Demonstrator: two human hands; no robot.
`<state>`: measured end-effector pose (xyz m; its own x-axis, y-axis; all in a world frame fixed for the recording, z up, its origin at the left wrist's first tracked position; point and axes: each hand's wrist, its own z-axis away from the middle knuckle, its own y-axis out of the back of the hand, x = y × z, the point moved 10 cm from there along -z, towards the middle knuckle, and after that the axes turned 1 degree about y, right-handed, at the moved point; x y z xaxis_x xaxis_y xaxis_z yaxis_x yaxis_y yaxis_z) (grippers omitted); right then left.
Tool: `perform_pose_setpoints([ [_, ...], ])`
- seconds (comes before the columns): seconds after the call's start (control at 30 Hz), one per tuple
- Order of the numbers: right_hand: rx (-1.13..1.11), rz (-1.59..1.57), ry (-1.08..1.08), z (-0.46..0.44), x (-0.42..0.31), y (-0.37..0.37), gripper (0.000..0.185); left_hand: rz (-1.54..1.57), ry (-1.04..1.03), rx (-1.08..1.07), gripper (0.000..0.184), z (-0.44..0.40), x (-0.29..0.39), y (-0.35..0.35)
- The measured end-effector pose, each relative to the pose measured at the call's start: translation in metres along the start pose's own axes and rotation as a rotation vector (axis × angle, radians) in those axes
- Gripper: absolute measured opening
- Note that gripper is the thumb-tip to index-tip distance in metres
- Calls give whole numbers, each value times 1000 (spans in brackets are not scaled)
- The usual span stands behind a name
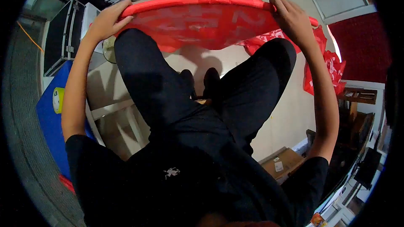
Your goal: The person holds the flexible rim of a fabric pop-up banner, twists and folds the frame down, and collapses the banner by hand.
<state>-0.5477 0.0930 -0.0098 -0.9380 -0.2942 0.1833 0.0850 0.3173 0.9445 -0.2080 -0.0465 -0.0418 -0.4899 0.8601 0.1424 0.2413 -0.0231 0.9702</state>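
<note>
A red banner [189,23] with faint pale lettering stretches across in front of my knees. Its upper edge is gathered into a long red roll [202,0]. At the left end, my left hand [110,20] is closed round the roll, thumb on the near side. My right hand [290,19] grips the roll near its other end, fingers curled over the top; a short piece of the roll sticks out to the right of that hand. The lower part of the banner hangs loose between and beyond my knees.
More red sheeting with white marks [332,69] lies crumpled on the floor at right. A black case [61,35] stands at left, near a blue surface [52,122] with a yellow-and-white roll [58,100]. A cardboard box [284,162] is at lower right.
</note>
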Motion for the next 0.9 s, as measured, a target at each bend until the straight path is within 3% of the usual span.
perform_pose_setpoints([
  [0.07, 97, 62, 73, -6, -9, 15, 28, 44, 62, -21, 32, 4, -14, -4],
  [0.1, 69, -85, 53, -13, -12, 17, 28, 43, 66, -26, 32, 6, -21, -6],
  [0.17, 31, -193, 82, -19, -16, 11, 26, -115, -67, 315, 33, 13, -20, 25],
  [0.27, 84, -95, 196, -30, -32, 9, 24, -231, -26, 288, 34, 13, -2, 47],
  [0.47, 110, 62, 142, -48, -35, 16, 27, -182, 5, 180, 37, 38, -31, 35],
  [0.53, 75, 99, 114, -52, -30, 15, 29, -116, 205, 92, 37, 43, -48, 28],
  [0.57, 28, 0, 135, -54, -28, 10, 32, -164, 104, 180, 37, 46, -40, 36],
  [0.73, 34, -97, 178, -47, -9, 9, 35, -149, 211, 145, 36, 66, -63, 45],
  [0.8, 143, -113, 117, -41, 11, 18, 32, -120, 269, 136, 34, 75, -70, 47],
  [0.87, 77, -106, 11, -36, 38, 6, 32, -142, 278, 260, 34, 92, -88, 58],
  [0.9, 14, -247, -15, -34, 50, -3, 33, -144, 306, 261, 38, 100, -110, 57],
])
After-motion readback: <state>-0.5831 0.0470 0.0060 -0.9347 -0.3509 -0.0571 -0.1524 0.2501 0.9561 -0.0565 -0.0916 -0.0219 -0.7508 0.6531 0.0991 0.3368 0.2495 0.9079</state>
